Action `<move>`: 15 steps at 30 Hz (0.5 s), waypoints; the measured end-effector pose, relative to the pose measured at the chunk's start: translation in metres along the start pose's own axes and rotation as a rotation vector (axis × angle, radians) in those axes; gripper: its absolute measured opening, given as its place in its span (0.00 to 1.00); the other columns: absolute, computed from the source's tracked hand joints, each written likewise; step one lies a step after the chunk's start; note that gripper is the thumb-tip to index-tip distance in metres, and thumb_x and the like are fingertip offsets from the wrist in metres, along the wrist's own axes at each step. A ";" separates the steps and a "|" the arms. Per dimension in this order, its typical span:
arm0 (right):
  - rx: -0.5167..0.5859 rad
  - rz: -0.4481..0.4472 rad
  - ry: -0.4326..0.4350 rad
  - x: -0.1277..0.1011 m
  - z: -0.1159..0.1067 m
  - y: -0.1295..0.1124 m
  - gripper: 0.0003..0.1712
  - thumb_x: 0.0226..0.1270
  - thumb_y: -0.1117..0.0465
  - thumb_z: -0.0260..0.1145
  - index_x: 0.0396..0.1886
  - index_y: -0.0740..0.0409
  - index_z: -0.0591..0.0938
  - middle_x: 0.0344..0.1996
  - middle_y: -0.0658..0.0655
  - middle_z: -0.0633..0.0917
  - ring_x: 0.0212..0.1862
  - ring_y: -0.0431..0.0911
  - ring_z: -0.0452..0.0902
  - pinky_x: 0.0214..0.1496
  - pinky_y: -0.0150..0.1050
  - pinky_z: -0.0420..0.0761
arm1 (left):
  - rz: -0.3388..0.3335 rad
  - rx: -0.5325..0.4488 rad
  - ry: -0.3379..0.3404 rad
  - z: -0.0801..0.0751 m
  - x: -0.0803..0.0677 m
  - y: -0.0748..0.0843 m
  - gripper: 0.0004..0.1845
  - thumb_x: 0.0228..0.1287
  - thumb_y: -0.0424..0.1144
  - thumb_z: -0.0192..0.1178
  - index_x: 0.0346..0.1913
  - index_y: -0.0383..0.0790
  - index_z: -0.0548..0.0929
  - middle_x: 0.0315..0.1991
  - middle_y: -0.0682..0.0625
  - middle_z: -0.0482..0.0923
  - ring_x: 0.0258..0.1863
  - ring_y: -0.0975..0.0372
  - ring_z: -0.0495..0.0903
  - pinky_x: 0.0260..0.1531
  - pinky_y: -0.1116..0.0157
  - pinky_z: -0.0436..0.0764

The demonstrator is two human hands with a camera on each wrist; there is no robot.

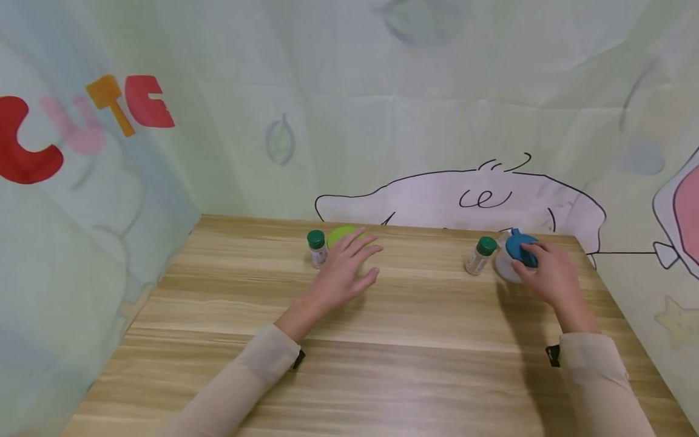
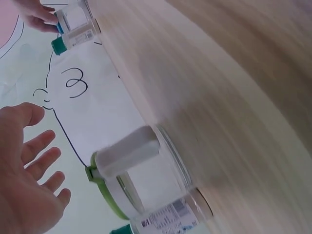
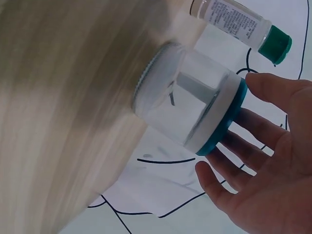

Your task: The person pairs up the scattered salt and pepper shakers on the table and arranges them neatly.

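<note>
- Table (image 1: 415, 309): light-brown wood-grain top.
- Near far edge, left: green-capped bottle (image 1: 317, 250), upright, just beside lime-lidded jar (image 1: 335, 236), also upright.
- Near far edge, right: second green-capped bottle (image 1: 480, 257), upright, just beside blue-lidded jar (image 1: 511, 261), upright.

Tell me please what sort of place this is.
Probably a staged booth: creased cartoon hangings behind and beside a wood-grain table, which holds a blue-lidded jar.
</note>
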State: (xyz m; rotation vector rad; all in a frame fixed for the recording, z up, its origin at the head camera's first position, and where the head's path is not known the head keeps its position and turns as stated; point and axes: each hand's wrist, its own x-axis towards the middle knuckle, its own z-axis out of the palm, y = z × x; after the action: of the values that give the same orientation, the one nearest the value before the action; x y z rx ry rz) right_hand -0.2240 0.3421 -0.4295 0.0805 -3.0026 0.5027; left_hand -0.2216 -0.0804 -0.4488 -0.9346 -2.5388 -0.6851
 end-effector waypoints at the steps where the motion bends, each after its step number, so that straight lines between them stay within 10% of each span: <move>1: -0.002 0.001 -0.010 0.001 -0.001 0.000 0.33 0.78 0.54 0.64 0.69 0.77 0.73 0.67 0.85 0.68 0.66 0.81 0.63 0.66 0.77 0.66 | 0.003 0.001 -0.008 0.002 0.001 0.001 0.22 0.72 0.40 0.68 0.66 0.38 0.82 0.73 0.41 0.76 0.78 0.43 0.65 0.78 0.42 0.62; 15: 0.008 0.076 0.010 0.009 -0.001 -0.008 0.33 0.81 0.49 0.61 0.65 0.76 0.75 0.66 0.84 0.69 0.66 0.80 0.62 0.66 0.77 0.67 | 0.010 -0.087 -0.125 0.021 0.027 0.027 0.24 0.75 0.40 0.65 0.69 0.37 0.79 0.72 0.41 0.76 0.77 0.46 0.68 0.80 0.47 0.61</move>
State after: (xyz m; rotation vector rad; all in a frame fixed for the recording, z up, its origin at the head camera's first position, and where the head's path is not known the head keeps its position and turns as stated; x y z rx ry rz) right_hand -0.2323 0.3347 -0.4249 -0.0355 -3.0032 0.5213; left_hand -0.2265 -0.0374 -0.4449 -1.0491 -2.6293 -0.7620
